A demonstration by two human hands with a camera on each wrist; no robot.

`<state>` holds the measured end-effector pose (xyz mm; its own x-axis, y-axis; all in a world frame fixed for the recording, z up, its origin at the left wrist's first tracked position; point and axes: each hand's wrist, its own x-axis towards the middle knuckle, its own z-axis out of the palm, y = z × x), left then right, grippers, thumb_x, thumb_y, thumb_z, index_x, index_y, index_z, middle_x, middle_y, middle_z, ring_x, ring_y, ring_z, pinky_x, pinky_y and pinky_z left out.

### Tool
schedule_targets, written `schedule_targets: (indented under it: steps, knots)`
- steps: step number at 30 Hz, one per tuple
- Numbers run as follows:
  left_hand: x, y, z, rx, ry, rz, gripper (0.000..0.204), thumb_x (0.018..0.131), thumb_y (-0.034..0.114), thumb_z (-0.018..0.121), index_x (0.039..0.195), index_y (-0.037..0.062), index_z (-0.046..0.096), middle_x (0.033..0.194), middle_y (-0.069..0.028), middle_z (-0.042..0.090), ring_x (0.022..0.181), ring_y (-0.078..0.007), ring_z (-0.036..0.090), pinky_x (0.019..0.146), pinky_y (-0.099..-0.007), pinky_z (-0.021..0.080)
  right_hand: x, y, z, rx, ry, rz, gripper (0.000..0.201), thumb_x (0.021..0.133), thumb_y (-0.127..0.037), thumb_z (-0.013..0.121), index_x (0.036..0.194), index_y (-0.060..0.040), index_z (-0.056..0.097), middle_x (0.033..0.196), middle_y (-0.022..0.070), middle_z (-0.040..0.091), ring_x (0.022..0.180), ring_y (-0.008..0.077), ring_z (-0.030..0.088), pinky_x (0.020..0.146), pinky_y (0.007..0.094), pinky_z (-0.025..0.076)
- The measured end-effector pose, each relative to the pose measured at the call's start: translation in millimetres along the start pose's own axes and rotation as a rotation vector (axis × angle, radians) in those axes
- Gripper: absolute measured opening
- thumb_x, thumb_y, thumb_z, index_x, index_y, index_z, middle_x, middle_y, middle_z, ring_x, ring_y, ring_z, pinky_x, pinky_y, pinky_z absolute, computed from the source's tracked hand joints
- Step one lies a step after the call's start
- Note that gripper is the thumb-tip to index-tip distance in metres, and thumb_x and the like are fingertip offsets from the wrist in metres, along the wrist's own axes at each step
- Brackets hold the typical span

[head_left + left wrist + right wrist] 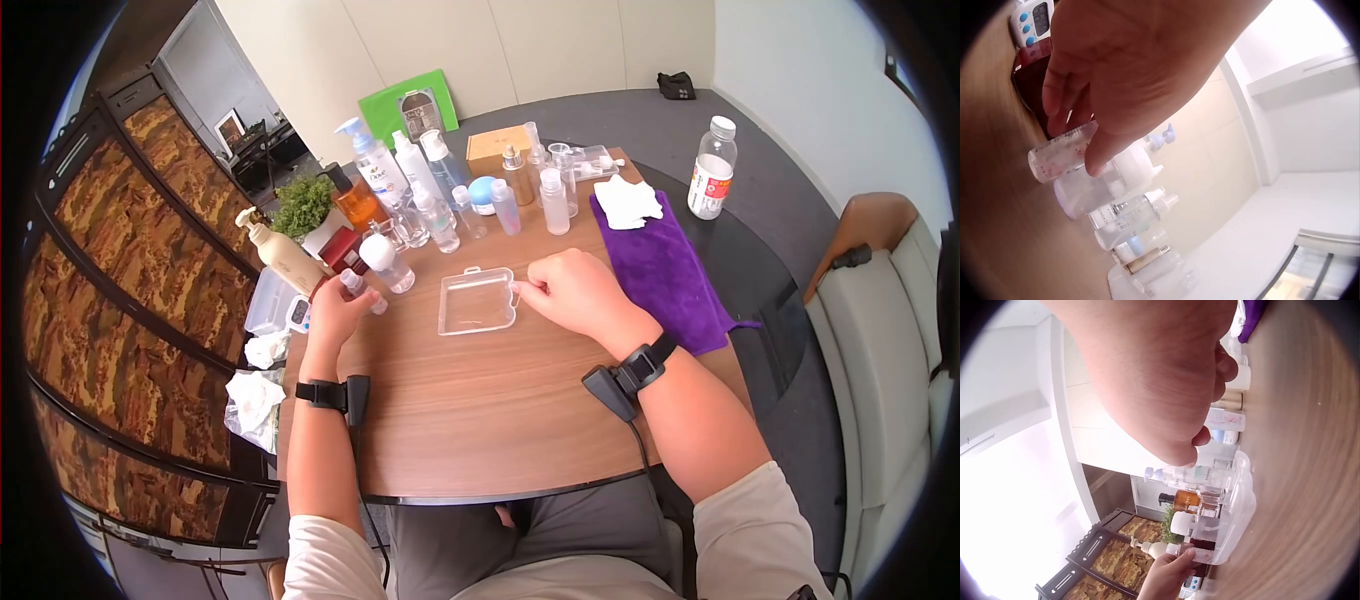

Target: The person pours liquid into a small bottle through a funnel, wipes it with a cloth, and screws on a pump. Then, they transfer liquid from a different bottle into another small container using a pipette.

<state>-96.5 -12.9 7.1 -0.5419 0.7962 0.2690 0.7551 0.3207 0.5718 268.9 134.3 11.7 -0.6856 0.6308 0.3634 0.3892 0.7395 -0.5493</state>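
A small clear bottle with reddish specks [1054,159] is gripped between the thumb and fingers of my left hand [338,312], at the left of the table, beside a clear bottle with a white cap [385,262]. My right hand [580,290] is at the right edge of a clear shallow plastic case [478,302], its fingers curled and its thumb and fingertips at the rim. In the right wrist view the case [1239,509] stands tilted in front of the bottles; whether the fingers pinch it is partly hidden.
Several bottles stand along the back, including a pump bottle [375,165] and an amber one [357,205]. A purple cloth [660,265] with white tissue [628,203] lies right, near a large bottle [712,175]. A white timer [1032,22] is at the left.
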Motion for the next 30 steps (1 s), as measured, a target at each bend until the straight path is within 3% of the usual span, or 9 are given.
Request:
schedule_targets:
  steps: [2,6,9,13,16,21,24,30]
  knots:
    - [0,-3,7,0.008,-0.021,-0.046,0.034,0.084,0.023,0.085,0.107,-0.0007,0.076,0.094,-0.009,0.078,0.085,-0.0187,0.072,0.08,-0.0354,0.055,0,2,1,0.0,0.016,-0.017,0.029,0.093,-0.028,0.071,0.076,-0.0043,0.074,0.071,0.0171,0.07,0.069,0.0388,0.068,0.063,0.049,0.053]
    - [-13,18,12,-0.047,-0.051,-0.065,0.036,0.084,0.022,0.086,0.109,-0.0012,0.076,0.094,-0.0076,0.078,0.084,-0.0152,0.071,0.078,-0.0332,0.055,0,4,5,0.004,0.027,-0.02,0.031,0.093,-0.029,0.07,0.075,-0.0042,0.073,0.071,0.0171,0.07,0.068,0.0387,0.068,0.062,0.049,0.053]
    - [-19,11,22,-0.235,-0.04,0.012,0.037,0.086,0.021,0.086,0.113,-0.0019,0.076,0.094,-0.0063,0.078,0.084,-0.0116,0.069,0.077,-0.03,0.055,1,1,5,0.001,0.005,-0.007,0.033,0.094,-0.03,0.072,0.073,-0.0039,0.071,0.07,0.0173,0.069,0.066,0.0382,0.067,0.06,0.0482,0.052]
    - [-31,34,20,-0.314,-0.082,-0.052,0.039,0.094,0.013,0.08,0.127,-0.0048,0.07,0.11,-0.0048,0.074,0.099,-0.0106,0.068,0.088,-0.0273,0.054,2,0,5,-0.003,-0.001,0.016,0.036,0.093,-0.031,0.075,0.07,-0.003,0.069,0.067,0.0173,0.066,0.062,0.0373,0.064,0.057,0.0466,0.049]
    - [-33,28,31,-0.801,-0.035,0.048,0.05,0.095,0.006,0.077,0.141,-0.0047,0.061,0.122,-0.0067,0.071,0.112,-0.0133,0.067,0.1,-0.0315,0.054,4,-1,7,-0.029,0.014,-0.014,0.038,0.093,-0.031,0.076,0.069,-0.0023,0.067,0.065,0.0174,0.064,0.059,0.0371,0.062,0.055,0.0458,0.047]
    - [-35,40,35,-1.023,0.044,0.071,0.052,0.094,0.002,0.077,0.142,-0.0047,0.057,0.126,-0.0098,0.071,0.117,-0.0177,0.068,0.104,-0.0336,0.053,4,-3,9,-0.027,0.02,-0.051,0.04,0.093,-0.03,0.076,0.067,-0.0011,0.065,0.063,0.0175,0.061,0.055,0.0366,0.057,0.052,0.0448,0.042]
    - [-34,33,36,-1.161,-0.118,0.065,0.042,0.095,0.003,0.076,0.135,-0.0023,0.062,0.124,-0.0109,0.073,0.116,-0.0177,0.069,0.103,-0.0341,0.053,3,-5,11,-0.02,0.019,-0.077,0.041,0.092,-0.03,0.076,0.067,-0.0006,0.064,0.061,0.0176,0.06,0.054,0.036,0.055,0.052,0.0447,0.04]
    - [-32,28,41,-1.183,-0.2,0.08,0.041,0.1,0.006,0.07,0.139,-0.0013,0.06,0.13,-0.0113,0.072,0.118,-0.0175,0.068,0.101,-0.0342,0.054,3,-9,15,-0.035,-0.025,-0.078,0.043,0.093,-0.029,0.076,0.065,0.0009,0.06,0.061,0.0183,0.057,0.054,0.0357,0.053,0.052,0.0445,0.038]
